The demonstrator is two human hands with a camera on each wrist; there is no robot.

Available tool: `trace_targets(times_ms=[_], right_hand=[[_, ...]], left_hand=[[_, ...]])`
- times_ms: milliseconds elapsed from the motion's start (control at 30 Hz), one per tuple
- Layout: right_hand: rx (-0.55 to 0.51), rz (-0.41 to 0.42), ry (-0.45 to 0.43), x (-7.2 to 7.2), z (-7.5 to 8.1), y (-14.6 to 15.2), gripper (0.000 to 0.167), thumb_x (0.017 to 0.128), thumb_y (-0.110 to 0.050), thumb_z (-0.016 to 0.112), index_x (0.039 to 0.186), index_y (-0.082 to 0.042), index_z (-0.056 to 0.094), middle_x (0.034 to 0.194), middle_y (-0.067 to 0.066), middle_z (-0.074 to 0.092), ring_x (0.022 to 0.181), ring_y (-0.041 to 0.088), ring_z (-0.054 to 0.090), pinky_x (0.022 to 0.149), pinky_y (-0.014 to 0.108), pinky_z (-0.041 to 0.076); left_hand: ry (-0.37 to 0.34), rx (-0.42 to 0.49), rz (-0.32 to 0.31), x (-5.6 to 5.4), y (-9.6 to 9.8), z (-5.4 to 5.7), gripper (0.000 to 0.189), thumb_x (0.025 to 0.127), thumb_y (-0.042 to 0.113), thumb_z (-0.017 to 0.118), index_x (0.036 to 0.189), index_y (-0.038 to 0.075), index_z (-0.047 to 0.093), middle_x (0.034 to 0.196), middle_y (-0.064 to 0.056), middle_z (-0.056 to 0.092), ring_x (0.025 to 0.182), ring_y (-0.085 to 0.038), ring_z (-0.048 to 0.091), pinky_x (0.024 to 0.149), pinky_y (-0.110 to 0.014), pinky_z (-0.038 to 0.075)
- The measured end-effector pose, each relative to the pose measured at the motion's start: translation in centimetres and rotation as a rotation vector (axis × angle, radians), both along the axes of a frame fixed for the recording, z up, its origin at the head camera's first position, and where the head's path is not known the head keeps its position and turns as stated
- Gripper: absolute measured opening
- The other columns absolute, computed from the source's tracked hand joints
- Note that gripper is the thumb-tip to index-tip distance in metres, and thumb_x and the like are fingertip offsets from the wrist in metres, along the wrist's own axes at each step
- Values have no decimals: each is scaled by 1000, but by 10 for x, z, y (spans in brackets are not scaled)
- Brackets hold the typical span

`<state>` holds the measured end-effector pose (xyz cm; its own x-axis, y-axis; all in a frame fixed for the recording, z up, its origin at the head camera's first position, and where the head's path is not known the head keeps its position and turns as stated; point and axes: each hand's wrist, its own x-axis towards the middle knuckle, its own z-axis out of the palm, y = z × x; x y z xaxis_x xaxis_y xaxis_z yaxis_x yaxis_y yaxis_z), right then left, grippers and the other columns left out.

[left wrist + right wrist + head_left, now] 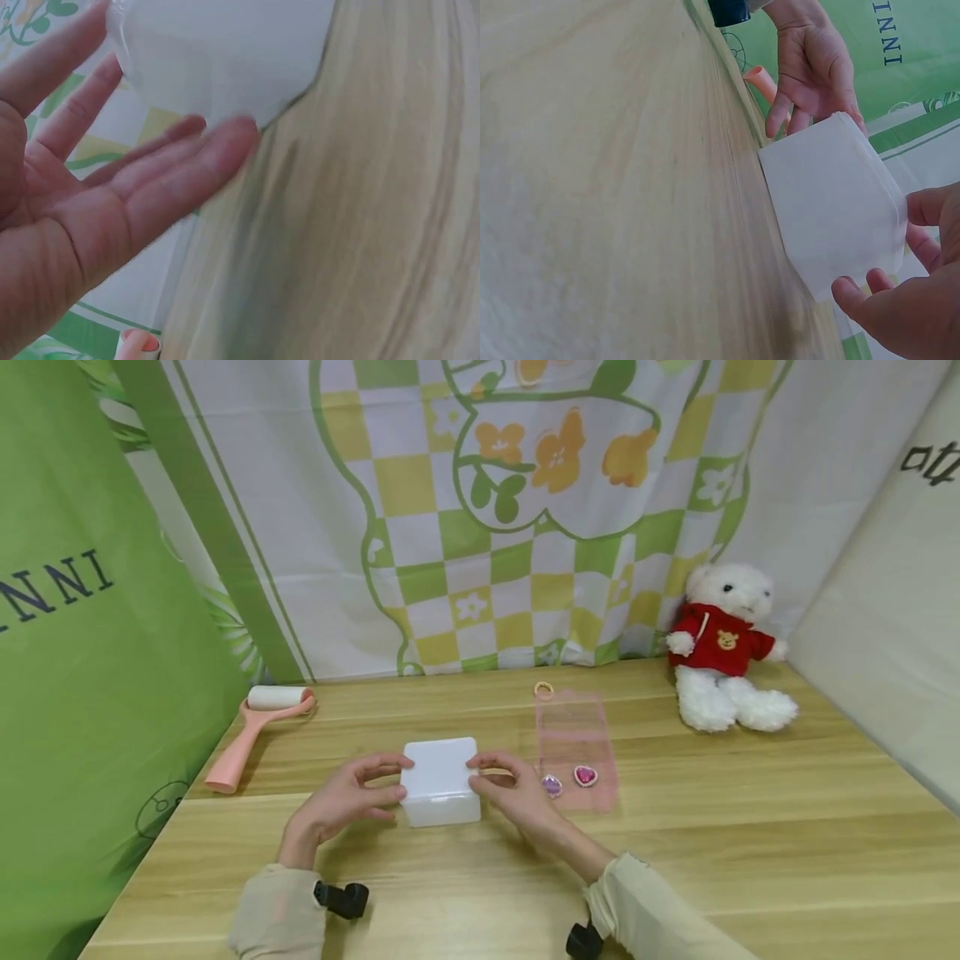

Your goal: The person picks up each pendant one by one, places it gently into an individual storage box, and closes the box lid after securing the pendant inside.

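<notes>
A small white plastic box (440,785) with a lid sits on the wooden table in front of me. My left hand (337,799) holds its left side, with fingertips and thumb at the lid's edge. On the opposite side my right hand (517,799) holds the lid's edge with thumb and index finger. The left wrist view shows the box (232,60) at the top, above the left hand's spread fingers (172,180). The right wrist view has the box (832,202) between both hands. Its contents are hidden.
Right of the box lies a pink translucent pouch (573,727) with a purple gem (552,786) and a pink heart gem (586,776). A small yellowish ring (543,691) lies behind. A pink-handled roller (258,727) is at left, a white plush toy (727,647) at back right.
</notes>
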<state>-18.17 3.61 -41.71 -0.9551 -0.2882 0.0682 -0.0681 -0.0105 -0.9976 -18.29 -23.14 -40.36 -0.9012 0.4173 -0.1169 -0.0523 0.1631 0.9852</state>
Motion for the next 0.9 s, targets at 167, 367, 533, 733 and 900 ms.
trace_targets(times_ms=[167, 367, 533, 733, 900], right_hand=[[-8, 30, 12, -1, -1, 2, 25, 89, -7, 65, 113, 2, 63, 120, 17, 55, 113, 33, 58, 90, 35, 49], [17, 12, 9, -2, -2, 0, 23, 89, -7, 65, 112, 0, 64, 120, 16, 56, 114, 34, 58, 89, 35, 51], [43, 10, 15, -3, 3, -1, 26, 90, -9, 66, 115, -1, 64, 122, 17, 56, 113, 35, 57, 90, 37, 51], [25, 8, 29, 2, 26, 22, 44, 89, -7, 66, 132, -6, 55, 131, 20, 50, 114, 36, 56, 92, 41, 50], [48, -42, 104, -6, 65, 71, 44, 90, -6, 64, 133, -2, 51, 130, 21, 52, 117, 31, 55, 95, 38, 48]], left_hand=[[-11, -10, 9, -1, -1, -2, 54, 88, 12, 70, 134, -4, 48, 146, -27, 33, 110, -28, 57, 82, -48, 54], [-7, -16, 6, 0, -1, -3, 53, 89, 13, 69, 135, -5, 47, 145, -28, 34, 103, -24, 60, 80, -47, 54], [19, -51, -3, 2, -2, 3, 56, 91, 15, 67, 139, -1, 43, 145, -29, 32, 108, -29, 58, 80, -48, 54], [99, -171, 72, 2, 10, 12, 71, 93, 26, 64, 150, 12, 24, 148, -29, 29, 127, -45, 42, 93, -50, 47], [250, -202, 216, 0, 44, 38, 74, 91, 28, 67, 150, 9, 25, 145, -25, 36, 132, -45, 35, 102, -54, 38]])
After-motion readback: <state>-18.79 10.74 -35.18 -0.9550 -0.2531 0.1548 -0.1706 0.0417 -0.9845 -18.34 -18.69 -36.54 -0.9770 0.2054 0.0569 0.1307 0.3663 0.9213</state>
